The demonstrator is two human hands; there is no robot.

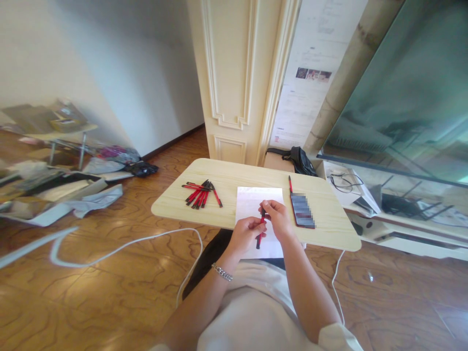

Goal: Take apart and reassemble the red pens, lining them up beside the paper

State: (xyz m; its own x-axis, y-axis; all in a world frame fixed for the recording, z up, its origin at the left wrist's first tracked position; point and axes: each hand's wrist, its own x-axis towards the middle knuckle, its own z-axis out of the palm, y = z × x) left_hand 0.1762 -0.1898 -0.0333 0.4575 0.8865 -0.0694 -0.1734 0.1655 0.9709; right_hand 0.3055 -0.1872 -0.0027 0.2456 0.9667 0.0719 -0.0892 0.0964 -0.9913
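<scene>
Light wooden table [329,234] set on wood floor, white paper [252,202] laid at near edge. Red-and-black pen [260,229] held over paper, gripped at both ends: left hand [245,235] closed low, right hand [278,217] pinched at top. Pen judged light, stiff, slightly slippery; best held mid-barrel. Pen pile [200,193] and phone [302,209] lie apart.

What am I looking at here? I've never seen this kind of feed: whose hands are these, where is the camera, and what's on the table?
There is one picture, from a camera worn on a person's head, looking down at their own bare hands. The left hand and right hand together hold one red and black pen over a white sheet of paper. Both lie above a small light wooden table. On it are a pile of similar pens, a single pen and a phone. A white cable runs across the wooden floor.
</scene>
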